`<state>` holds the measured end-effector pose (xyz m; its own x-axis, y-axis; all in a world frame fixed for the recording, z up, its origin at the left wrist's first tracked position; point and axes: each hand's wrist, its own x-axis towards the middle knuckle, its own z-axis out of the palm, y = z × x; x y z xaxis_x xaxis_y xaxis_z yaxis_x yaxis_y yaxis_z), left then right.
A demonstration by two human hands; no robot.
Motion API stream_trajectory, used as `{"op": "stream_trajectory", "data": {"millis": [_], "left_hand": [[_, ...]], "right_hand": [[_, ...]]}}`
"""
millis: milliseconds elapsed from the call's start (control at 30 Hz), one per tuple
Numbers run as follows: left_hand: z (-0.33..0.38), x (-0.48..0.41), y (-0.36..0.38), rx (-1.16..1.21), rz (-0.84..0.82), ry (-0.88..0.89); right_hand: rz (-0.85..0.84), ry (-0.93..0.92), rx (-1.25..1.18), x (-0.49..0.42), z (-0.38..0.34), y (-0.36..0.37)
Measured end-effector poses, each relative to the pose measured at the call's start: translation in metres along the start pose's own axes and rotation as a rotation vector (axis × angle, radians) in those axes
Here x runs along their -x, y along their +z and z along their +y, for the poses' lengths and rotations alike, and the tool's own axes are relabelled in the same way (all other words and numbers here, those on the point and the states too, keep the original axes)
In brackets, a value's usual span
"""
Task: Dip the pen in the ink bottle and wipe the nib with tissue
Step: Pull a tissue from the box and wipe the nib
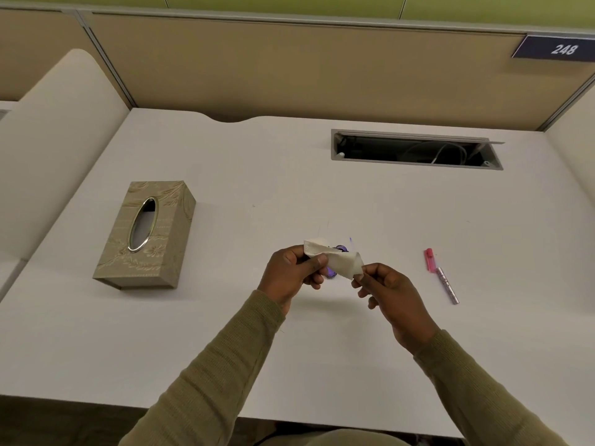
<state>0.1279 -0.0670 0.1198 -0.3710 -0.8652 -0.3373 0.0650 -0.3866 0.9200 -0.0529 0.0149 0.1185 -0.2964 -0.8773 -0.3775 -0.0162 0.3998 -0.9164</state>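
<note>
A white tissue (338, 259) is stretched between my two hands above the middle of the white desk (289, 175). My left hand (289, 272) pinches its left end, my right hand (386, 291) pinches its right end. Behind and below the tissue, mostly hidden, sits a small purple ink bottle (339, 249). The pen (446, 281), silver-bodied, lies on the desk to the right of my right hand, apart from it, with a pink cap (429, 259) at its far end.
A beige patterned tissue box (145, 236) with an oval opening stands at the left. An open cable slot (415, 151) is recessed in the desk at the back right. A partition wall runs behind the desk.
</note>
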Motion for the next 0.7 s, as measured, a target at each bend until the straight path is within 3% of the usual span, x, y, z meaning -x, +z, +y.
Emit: {"op": "stream_trajectory", "data": {"millis": [200,500,700], "left_hand": [[0.004,-0.001,0.000,0.017,0.078,0.000],[0.010,-0.010,-0.008,0.024,0.352,0.026],[0.001,-0.012,0.001,-0.064,0.404,0.027]], "right_hand": [[-0.006,0.008,-0.051,0.001,0.000,-0.005],[0.037,0.079,-0.186,0.004,0.005,-0.020],[0.028,0.149,-0.316,0.005,0.006,-0.025]]}}
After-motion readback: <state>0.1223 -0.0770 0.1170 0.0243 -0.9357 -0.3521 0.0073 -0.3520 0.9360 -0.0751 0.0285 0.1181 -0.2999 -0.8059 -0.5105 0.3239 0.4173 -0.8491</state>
